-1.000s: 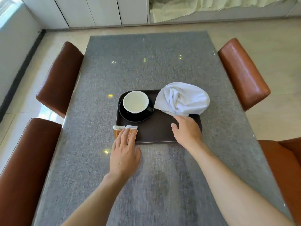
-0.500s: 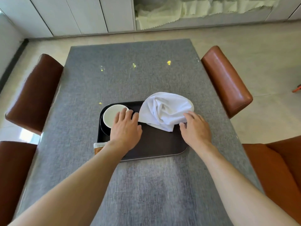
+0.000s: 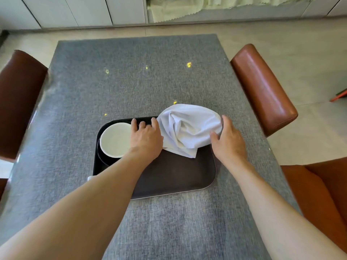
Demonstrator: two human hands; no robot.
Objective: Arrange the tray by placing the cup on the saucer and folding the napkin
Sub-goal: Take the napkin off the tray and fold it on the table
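Both hands open, left hand and right hand flanking napkin

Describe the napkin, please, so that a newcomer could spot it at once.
On the grey table lies a dark tray. At the tray's far right corner, between the left hand and right hand, sits the napkin: the only soft, crumpled white cloth, unlike the round white cup.

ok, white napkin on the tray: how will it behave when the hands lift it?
The napkin is bunched in soft creases, so it is probably floppy and would likely sag and unfurl from any pinch point. It looks thin, so likely light. One corner drapes loose onto the tray and may trail behind.
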